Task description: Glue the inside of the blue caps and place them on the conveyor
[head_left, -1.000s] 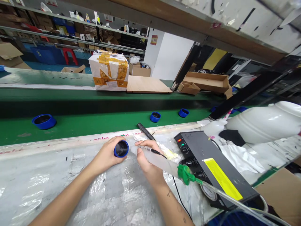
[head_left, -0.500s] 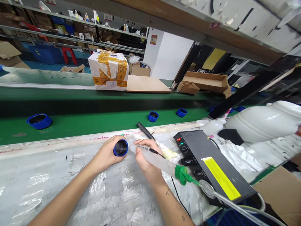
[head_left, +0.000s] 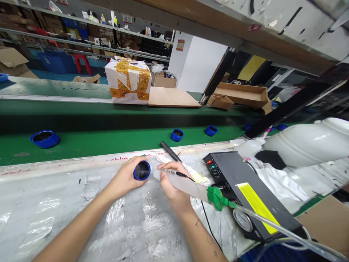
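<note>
My left hand is wrapped round a round blue cap-like part with a black inside, tilted so its opening faces me. In my right hand is a translucent glue dispensing syringe, gripped near its front end. A green adapter closes the syringe's back end and leads into a clear hose. A small clip with a black cable lies along the syringe by my fingers. The syringe's front points at the blue part's rim; whether they touch, I cannot tell.
A black dispenser box with knobs and a gauge stands at right, near a large white jug. Several blue parts sit on the green conveyor belt. A black-handled tool lies at the table's far side.
My hands, the blue part and the syringe appear slightly farther right, and the syringe's back end sits a little lower. The hold of both hands is the same.
</note>
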Demonstrator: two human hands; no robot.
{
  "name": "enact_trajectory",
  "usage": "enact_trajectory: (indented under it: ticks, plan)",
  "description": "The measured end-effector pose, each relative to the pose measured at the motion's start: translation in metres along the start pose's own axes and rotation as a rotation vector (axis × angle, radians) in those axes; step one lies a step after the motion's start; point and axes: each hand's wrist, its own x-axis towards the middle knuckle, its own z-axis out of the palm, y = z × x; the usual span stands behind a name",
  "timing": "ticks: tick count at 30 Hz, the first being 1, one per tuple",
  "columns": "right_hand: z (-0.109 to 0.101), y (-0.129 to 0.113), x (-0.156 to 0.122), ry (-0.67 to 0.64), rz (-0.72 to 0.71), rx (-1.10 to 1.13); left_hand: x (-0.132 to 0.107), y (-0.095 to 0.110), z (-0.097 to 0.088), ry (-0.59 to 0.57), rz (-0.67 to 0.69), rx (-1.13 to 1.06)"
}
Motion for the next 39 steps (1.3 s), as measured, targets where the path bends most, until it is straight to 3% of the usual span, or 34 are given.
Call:
enact_trajectory:
  ticks: [39]
  plan:
    - [-0.0014, -0.0061, -0.0014, -0.160, -0.038, 0.043, -0.0007, -0.0022, -0.0004, -0.038, 0.067, -0.017]
